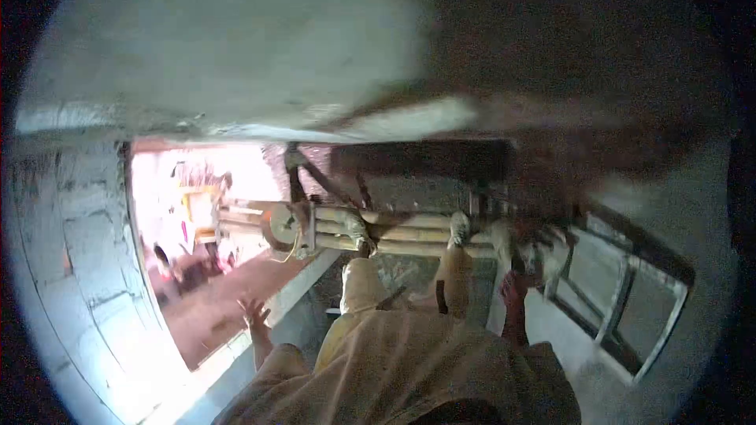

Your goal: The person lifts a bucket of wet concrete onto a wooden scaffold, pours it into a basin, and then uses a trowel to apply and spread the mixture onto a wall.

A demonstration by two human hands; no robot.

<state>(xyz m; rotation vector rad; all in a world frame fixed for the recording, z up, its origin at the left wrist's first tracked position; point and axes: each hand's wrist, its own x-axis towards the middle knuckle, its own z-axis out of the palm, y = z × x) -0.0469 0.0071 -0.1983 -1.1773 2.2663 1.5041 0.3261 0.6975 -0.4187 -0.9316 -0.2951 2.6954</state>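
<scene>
My left hand (253, 313) is raised at the left of my body, fingers spread, holding nothing, in front of the bright opening. On the right, my right hand (513, 287) is closed; a dark piece (517, 262) shows at its top, too blurred to name. Below me, my feet (459, 228) rest on several bamboo poles (409, 232) laid side by side. A drum-like round object (282, 225) with a cord sits at the poles' left part.
A plastered surface (236, 55) spans the top of the view. At the right leans a metal window frame (622, 299). A rough block wall (87, 228) borders the opening on the left. Outside, a yellow-edged object (202, 208) stands above reddish ground (228, 295).
</scene>
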